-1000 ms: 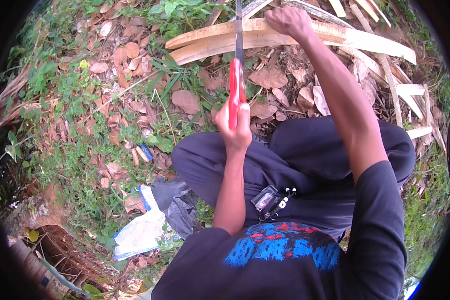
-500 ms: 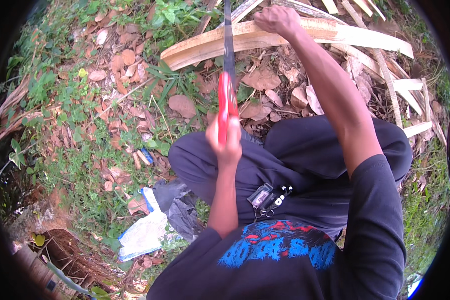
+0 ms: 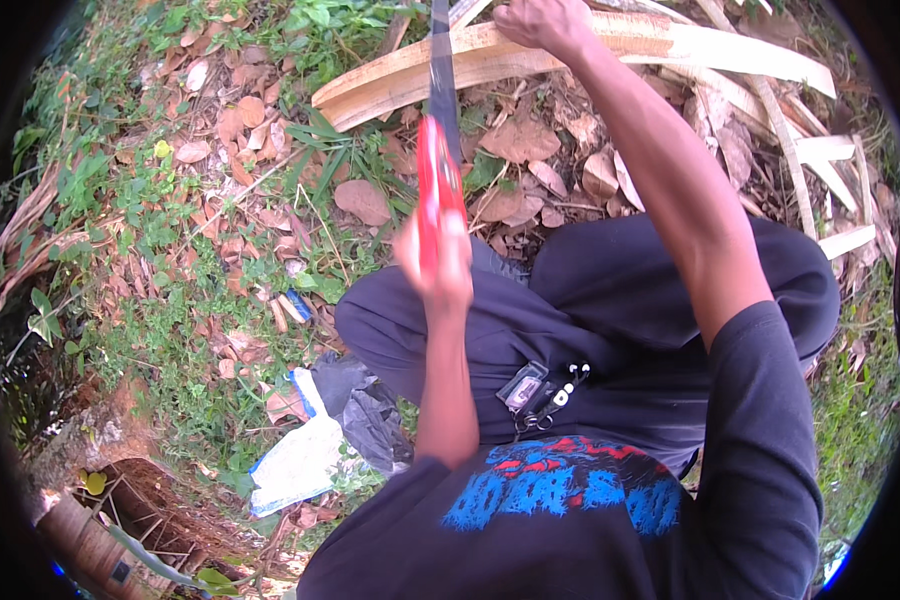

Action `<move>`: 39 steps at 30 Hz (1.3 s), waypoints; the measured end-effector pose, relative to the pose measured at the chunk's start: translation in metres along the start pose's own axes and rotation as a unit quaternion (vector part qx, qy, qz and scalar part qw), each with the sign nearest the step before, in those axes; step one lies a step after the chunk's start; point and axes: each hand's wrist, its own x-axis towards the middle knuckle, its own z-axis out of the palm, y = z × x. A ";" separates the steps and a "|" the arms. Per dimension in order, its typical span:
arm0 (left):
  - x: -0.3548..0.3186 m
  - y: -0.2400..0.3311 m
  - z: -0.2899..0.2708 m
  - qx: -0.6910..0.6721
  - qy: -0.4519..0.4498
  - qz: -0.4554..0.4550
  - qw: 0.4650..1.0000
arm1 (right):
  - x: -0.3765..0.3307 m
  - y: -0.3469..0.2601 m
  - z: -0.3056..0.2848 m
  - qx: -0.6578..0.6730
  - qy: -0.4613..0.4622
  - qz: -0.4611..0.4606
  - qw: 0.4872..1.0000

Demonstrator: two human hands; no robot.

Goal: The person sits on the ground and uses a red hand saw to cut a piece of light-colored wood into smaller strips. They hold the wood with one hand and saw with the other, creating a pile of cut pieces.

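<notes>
My left hand, slightly smeared by motion, is wrapped round the red handle of a handsaw. The saw's dark, narrow blade points away from me and lies across a long, curved, pale wooden plank, left of its middle. The blade's far end runs out of the top of the view. On the plank, right of the blade, my right hand is closed over its upper edge and grips it. Its fingertips are partly hidden.
Several pale wood strips lie beyond the plank and to its right. Dry brown leaves and green plants cover the ground. A white plastic bag and a dark plastic bag lie left of my crossed legs. A device with earphones rests on my lap.
The handsaw and my left hand have shifted slightly away from me and left, with the handle now closer to the plank. My right hand keeps its hold on the plank.
</notes>
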 end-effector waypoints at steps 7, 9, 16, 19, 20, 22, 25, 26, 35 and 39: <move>-0.009 -0.005 0.014 -0.041 0.000 -0.027 0.999 | 0.007 0.013 0.006 0.052 -0.063 0.032 0.996; -0.028 0.000 0.001 -0.008 -0.011 -0.013 1.000 | 0.003 0.001 0.003 0.071 -0.064 0.086 0.992; 0.009 -0.017 0.027 -0.034 0.039 -0.034 0.998 | -0.003 -0.009 -0.008 0.013 -0.066 -0.002 0.998; -0.060 0.007 0.018 -0.025 0.020 -0.029 0.999 | -0.013 -0.009 0.000 -0.003 0.005 -0.027 1.000; -0.060 0.008 0.015 -0.016 0.006 -0.030 0.999 | -0.010 -0.012 0.002 0.025 0.019 -0.009 0.999; -0.007 -0.021 0.036 0.042 0.185 0.055 0.980 | 0.005 -0.021 0.004 0.080 0.044 0.024 0.996; 0.009 -0.025 0.020 -0.076 0.028 -0.002 0.997 | 0.016 0.005 0.033 0.007 0.038 0.007 0.999; -0.023 -0.019 0.013 -0.030 0.021 -0.003 0.999 | 0.001 0.004 0.016 0.000 0.042 -0.007 0.999; -0.032 0.006 -0.016 -0.071 -0.018 -0.021 0.997 | -0.003 -0.010 0.007 0.064 -0.044 0.097 0.992; -0.031 -0.005 -0.018 -0.070 0.022 -0.025 0.997 | -0.027 -0.006 -0.023 0.031 0.021 -0.011 0.999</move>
